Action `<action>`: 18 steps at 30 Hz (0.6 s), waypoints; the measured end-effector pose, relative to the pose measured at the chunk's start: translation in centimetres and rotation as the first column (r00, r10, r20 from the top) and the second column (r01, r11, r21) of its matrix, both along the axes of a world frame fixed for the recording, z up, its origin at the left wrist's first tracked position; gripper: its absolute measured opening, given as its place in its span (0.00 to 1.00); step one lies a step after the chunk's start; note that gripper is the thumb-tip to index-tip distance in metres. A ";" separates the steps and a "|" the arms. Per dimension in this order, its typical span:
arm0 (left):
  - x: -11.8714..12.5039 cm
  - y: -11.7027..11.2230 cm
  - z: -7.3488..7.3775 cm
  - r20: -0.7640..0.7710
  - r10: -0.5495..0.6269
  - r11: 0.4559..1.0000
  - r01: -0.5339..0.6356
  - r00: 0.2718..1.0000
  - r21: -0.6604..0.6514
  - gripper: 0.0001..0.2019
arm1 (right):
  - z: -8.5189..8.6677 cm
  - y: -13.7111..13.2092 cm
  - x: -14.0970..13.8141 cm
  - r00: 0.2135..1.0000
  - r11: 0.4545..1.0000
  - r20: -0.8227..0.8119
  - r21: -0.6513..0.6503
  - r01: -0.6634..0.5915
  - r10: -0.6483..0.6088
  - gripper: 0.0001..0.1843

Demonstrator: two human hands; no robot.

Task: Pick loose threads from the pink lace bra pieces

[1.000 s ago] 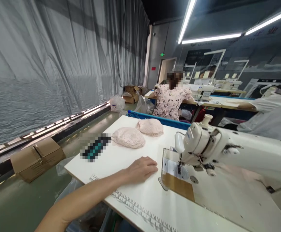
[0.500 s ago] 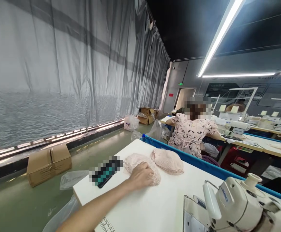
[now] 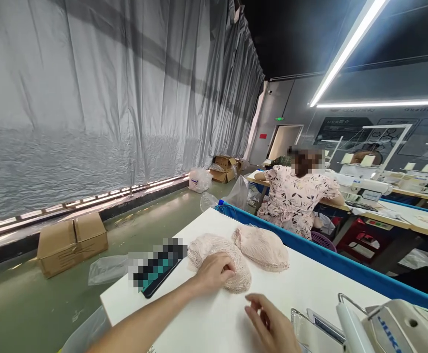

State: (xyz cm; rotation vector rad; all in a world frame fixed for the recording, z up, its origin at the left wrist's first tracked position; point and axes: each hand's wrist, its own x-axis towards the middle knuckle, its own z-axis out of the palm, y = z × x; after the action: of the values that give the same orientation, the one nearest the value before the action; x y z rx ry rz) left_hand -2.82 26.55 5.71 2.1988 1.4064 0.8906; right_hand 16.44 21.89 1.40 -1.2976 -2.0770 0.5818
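So your left hand [image 3: 214, 272] is gripping the near lace cup [image 3: 219, 260] now, fingers curled into its front edge. 1 second ago that hand was lying flat on the bare table [image 3: 309, 279], and half a second ago it was only just landing on the cup, so the grab looks properly made. Your right hand [image 3: 273, 323] is coming into view too, open with fingers spread, hovering just beside the cup and not touching anything. The 2nd lace cup [image 3: 261, 247] is sitting untouched right behind, touching the first. The phone [image 3: 158, 267] is lying to the left, and the sewing machine [image 3: 394, 328] is sitting off to your right.
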 end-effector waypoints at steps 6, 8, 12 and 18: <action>-0.1 0.2 0.1 0.027 -0.028 0.999 0.028 0.999 -0.016 0.09 | 0.7 3.4 -2.5 0.991 0.984 -0.002 0.125 0.130 -0.131 0.19; -0.3 0.1 0.4 0.003 -0.046 0.999 0.046 0.999 -0.008 0.12 | 1.0 3.6 -2.7 0.994 0.983 -0.014 0.142 0.113 -0.112 0.16; -1.1 -0.9 1.4 -0.089 -0.057 0.997 0.061 0.994 0.049 0.16 | 1.3 4.0 -2.5 0.993 0.983 -0.091 0.161 0.084 -0.070 0.15; -0.9 -2.4 1.3 -0.247 -0.063 0.990 0.092 0.967 0.107 0.15 | 1.7 4.6 -2.0 0.969 0.991 -0.243 0.115 0.073 -0.043 0.14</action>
State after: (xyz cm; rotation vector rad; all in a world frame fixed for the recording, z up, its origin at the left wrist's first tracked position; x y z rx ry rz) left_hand -3.75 24.20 7.04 2.5051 1.3929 0.7123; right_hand 14.48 26.54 3.12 -1.1527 -1.8412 0.5465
